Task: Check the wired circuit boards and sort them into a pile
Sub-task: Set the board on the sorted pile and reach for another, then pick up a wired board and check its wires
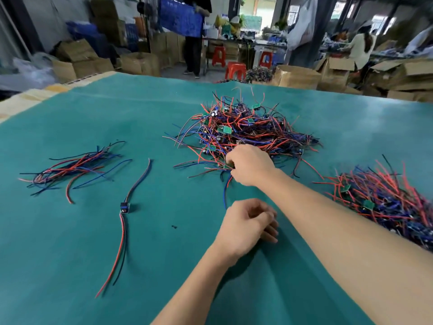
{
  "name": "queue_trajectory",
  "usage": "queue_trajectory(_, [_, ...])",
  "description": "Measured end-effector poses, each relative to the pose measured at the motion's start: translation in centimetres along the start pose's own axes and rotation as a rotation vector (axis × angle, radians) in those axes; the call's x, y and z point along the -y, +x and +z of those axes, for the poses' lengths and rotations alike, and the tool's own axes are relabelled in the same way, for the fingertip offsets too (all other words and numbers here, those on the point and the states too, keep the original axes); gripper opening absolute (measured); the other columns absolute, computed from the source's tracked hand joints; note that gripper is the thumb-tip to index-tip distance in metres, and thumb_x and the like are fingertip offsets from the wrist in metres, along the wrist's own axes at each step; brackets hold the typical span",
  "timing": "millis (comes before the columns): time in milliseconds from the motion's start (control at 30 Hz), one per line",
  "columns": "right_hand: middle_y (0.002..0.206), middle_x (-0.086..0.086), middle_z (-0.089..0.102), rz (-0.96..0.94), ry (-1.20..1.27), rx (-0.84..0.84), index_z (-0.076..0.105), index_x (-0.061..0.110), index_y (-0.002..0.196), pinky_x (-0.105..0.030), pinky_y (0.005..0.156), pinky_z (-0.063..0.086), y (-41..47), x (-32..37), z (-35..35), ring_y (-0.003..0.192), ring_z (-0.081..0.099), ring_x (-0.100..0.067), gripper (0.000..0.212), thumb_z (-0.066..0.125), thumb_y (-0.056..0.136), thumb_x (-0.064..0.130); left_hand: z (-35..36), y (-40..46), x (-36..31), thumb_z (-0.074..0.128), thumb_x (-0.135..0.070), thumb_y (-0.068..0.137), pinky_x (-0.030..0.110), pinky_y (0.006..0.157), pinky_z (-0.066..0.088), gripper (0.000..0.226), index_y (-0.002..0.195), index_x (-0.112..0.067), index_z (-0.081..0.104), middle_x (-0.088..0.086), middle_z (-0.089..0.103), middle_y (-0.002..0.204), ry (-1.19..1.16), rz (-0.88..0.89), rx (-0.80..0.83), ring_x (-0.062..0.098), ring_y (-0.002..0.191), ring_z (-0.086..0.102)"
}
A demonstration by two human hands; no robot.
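Green-covered bench [117,231]: right hand [249,165] pinches a wired board at the tangled heap's [248,130] near edge; left hand [246,227] loosely curled, empty.

This is a small factory workshop. A large work table [93,118] covered in green cloth holds heaps of wired circuit boards [248,132]. Behind it stand stacked cardboard boxes [77,59], red plastic stools [235,70] and cluttered benches [264,43], where another worker [358,50] sits bent over parts.
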State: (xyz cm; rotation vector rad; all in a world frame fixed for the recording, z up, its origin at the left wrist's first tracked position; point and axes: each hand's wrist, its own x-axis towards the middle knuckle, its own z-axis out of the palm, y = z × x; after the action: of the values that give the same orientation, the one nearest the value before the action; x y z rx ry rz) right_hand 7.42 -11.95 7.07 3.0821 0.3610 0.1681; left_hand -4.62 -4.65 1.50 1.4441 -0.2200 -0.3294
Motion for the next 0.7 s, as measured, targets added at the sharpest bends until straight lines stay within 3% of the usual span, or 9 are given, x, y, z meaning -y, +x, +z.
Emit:
queue_trajectory(133, [0.115,-0.004,0.056,-0.003,0.108,-0.06,0.071,0.023,0.11,-0.043,0.085,0.049,0.3,-0.5,1.7,0.119,0.051,-0.03,0.021,0.069,0.093,0.035,-0.3,-0.1,-0.2,0.047,0.007,0.096,0.029,0.057,0.057,0.017,0.086,0.001,0.061,0.02,0.063,0.078,-0.029,-0.005,0.008,0.021,0.059,0.061])
queue_trajectory(233, [0.105,-0.004,0.058,0.008,0.269,-0.111,0.075,0.024,0.101,-0.038,0.088,0.049,0.3,-0.5,1.4,0.109,0.057,-0.029,0.017,0.074,0.09,0.036,-0.4,-0.1,-0.2,0.047,0.006,0.096,0.029,0.058,0.057,0.017,0.088,0.004,0.062,0.021,0.063,0.079,-0.048,-0.006,0.002,0.021,0.059,0.061])
queue_trajectory(333, [0.082,0.002,0.071,0.074,0.568,-0.207,0.079,0.021,0.089,-0.028,0.068,0.044,-1.0,-1.8,-0.9,0.081,0.064,-0.018,0.015,0.079,0.084,0.035,-0.4,0.0,-0.2,0.048,0.007,0.096,0.027,0.057,0.056,0.015,0.094,0.008,0.062,0.019,0.063,0.079,-0.082,-0.017,-0.017,0.019,0.059,0.062])
queue_trajectory(467, [0.072,0.003,0.074,0.153,1.162,-0.291,0.076,0.016,0.082,-0.026,0.066,0.049,-5.4,-4.7,-5.6,0.065,0.062,-0.01,0.008,0.081,0.085,0.022,-0.5,0.2,-0.2,0.05,0.008,0.095,0.026,0.058,0.056,0.015,0.092,0.002,0.063,0.017,0.064,0.078,-0.133,-0.024,-0.033,0.019,0.061,0.062])
queue_trajectory(533, [0.071,0.001,0.072,0.138,1.561,-0.263,0.074,0.012,0.092,-0.02,0.059,0.051,-8.0,-6.0,-7.5,0.06,0.062,-0.009,0.008,0.076,0.086,0.018,-0.6,0.3,-0.1,0.051,0.01,0.093,0.026,0.058,0.056,0.014,0.093,0.002,0.063,0.016,0.064,0.079,-0.165,-0.023,-0.034,0.019,0.062,0.062])
queue_trajectory(567, [0.073,-0.002,0.072,0.137,1.728,-0.251,0.072,0.008,0.1,-0.019,0.057,0.051,-9.2,-6.4,-8.0,0.06,0.062,-0.01,0.02,0.073,0.084,0.02,-0.6,0.3,-0.1,0.053,0.01,0.093,0.026,0.059,0.056,0.013,0.094,0.002,0.063,0.018,0.064,0.08,-0.179,-0.022,-0.032,0.019,0.062,0.062])
queue_trajectory(633, [0.077,-0.006,0.073,0.163,1.909,-0.228,0.068,0.004,0.11,-0.018,0.054,0.051,-11.4,-6.9,-7.8,0.06,0.062,-0.01,0.034,0.069,0.081,0.022,-0.8,0.3,-0.2,0.055,0.007,0.093,0.026,0.059,0.056,0.01,0.096,0.001,0.063,0.021,0.063,0.085,-0.221,-0.023,-0.019,0.02,0.065,0.064])
queue_trajectory(700, [0.08,-0.011,0.074,0.22,1.993,-0.196,0.07,0.004,0.107,-0.018,0.053,0.05,-13.2,-6.3,-5.8,0.059,0.062,-0.011,0.031,0.066,0.081,0.019,-1.0,0.3,-0.4,0.054,-0.001,0.097,0.027,0.061,0.056,0.011,0.097,-0.002,0.064,0.024,0.065,0.089,-0.29,-0.025,0.002,0.023,0.069,0.067])
